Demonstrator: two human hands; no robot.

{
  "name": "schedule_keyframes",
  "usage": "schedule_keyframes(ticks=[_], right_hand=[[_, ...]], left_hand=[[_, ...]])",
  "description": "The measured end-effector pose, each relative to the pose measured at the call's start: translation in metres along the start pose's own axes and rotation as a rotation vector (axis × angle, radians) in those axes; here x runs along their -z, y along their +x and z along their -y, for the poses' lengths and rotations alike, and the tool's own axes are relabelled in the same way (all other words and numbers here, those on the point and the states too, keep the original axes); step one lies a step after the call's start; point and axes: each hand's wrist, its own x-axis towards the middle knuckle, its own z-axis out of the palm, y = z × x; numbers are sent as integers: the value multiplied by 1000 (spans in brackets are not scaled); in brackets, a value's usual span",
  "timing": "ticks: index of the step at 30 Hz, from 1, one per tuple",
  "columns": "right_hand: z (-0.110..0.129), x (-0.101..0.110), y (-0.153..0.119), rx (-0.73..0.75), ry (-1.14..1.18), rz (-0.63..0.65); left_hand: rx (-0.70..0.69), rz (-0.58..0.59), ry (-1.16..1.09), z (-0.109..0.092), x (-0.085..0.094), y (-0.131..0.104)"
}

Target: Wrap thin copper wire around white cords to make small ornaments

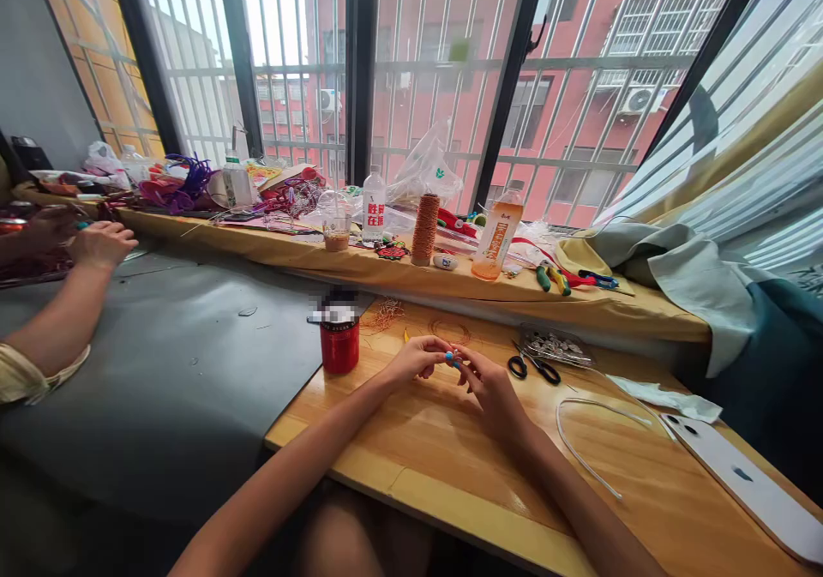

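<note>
Above the wooden table (411, 440), my two hands meet over a small bright-blue piece (449, 357). It looks rounded, with a narrow blue bit running toward the right; its kind is too small to make out. My left hand (415, 359) pinches it from the left between thumb and fingertips. From the right, my right hand (489, 381) closes its fingertips on the same piece. Thin reddish-brown cord (450, 330) lies looped on the table just behind my fingers. Black-handled scissors (535, 364) rest right of my right hand.
A red canister (339, 345) stands left of my hands. A clear tray of small pieces (556, 345), white cord (582, 453) and a phone (739, 478) lie to the right. The sill holds a cord spool (425, 230), bottles and pliers (554, 280). A co-worker's hand (103, 243) works at left.
</note>
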Motion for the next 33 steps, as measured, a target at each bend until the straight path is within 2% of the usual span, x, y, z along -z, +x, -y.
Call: schedule_keyframes(ticks=[7,12,17,20,25,33], right_hand=[[1,4,-1,-17,27,-26],[0,11,4,-131,187,-18],[-4,12,8,-307,274,119],[-4,10,8,-357,333,173],[0,10,5,-243,212,70],[2,10,1,-60,-48,14]], left_hand=[[-28,-27,77,1,2,1],[-11,-64,101,4,5,4],[-12,-56,109,3,3,3],[-16,-38,133,1,2,1],[-64,-69,304,2,0,-2],[-275,-112,617,7,-4,-1]])
